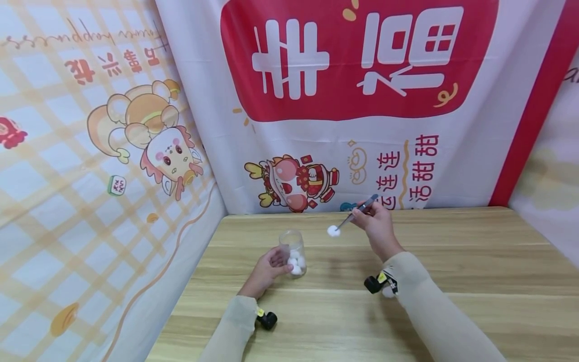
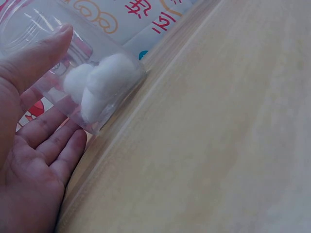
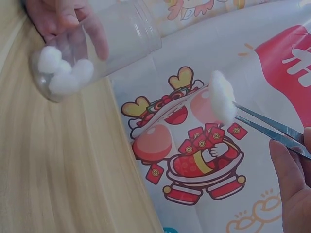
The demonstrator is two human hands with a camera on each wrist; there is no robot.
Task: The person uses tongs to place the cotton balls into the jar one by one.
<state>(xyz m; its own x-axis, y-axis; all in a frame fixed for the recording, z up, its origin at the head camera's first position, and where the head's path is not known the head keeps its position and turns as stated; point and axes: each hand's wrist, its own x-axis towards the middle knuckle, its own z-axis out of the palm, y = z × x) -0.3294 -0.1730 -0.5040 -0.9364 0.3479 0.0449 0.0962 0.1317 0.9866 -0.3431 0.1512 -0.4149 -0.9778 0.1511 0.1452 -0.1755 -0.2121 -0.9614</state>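
Note:
A clear plastic jar (image 1: 291, 240) stands upright on the table, its mouth uncovered. Several white cotton balls (image 3: 65, 77) lie in its bottom. My left hand (image 1: 268, 271) holds the jar from the left, thumb (image 2: 53, 48) on the near side and fingers around the far side. To the right of the jar and above the table, my right hand (image 1: 380, 229) grips metal tweezers (image 3: 272, 128). A single cotton ball (image 1: 333, 231) is pinched in their tips, apart from the jar.
The wooden tabletop (image 1: 475, 261) ends against a printed cloth backdrop (image 1: 344, 136) at the back. Another printed cloth (image 1: 149, 211) hangs along the left side. Beneath the right wrist camera (image 1: 373, 284) shows a small whitish thing (image 1: 388, 291), too hidden to identify.

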